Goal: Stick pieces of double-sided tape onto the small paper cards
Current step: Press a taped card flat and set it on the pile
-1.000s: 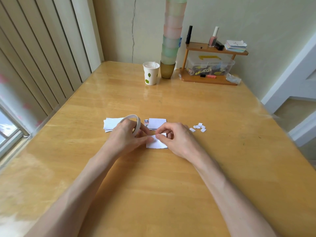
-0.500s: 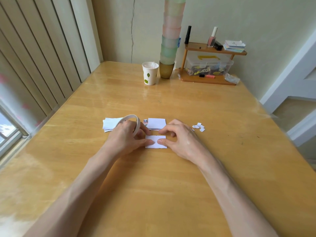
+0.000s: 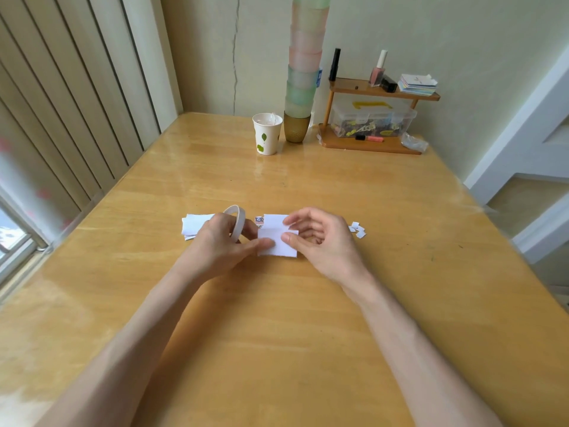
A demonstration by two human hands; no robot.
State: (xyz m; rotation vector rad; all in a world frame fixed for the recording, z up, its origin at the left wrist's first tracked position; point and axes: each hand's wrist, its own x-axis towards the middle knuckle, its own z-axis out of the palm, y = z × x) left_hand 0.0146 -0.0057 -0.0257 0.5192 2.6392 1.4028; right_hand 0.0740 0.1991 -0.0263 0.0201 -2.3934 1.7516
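Observation:
A small white paper card point(image 3: 278, 245) lies on the wooden table point(image 3: 308, 318) between my hands. My left hand point(image 3: 220, 241) grips a white roll of double-sided tape point(image 3: 237, 221), and its thumb presses the card's left edge. My right hand point(image 3: 320, 238) sits at the card's right edge with curled fingers, thumb and forefinger close together at the card's top right corner. I cannot tell whether they pinch a tape strip. A second card point(image 3: 274, 220) lies just behind. A stack of white cards point(image 3: 195, 224) sits to the left, partly hidden by my left hand.
Small white paper scraps point(image 3: 357, 229) lie right of my right hand. At the table's far end stand a paper cup point(image 3: 267, 134), a tall stack of coloured cups point(image 3: 303, 72) and a wooden shelf point(image 3: 372, 118) with a clear box. Vertical blinds hang on the left.
My right hand has lifted its fingers off the card and shifted slightly right, uncovering more of the card. My left hand and the tape roll have stayed in place.

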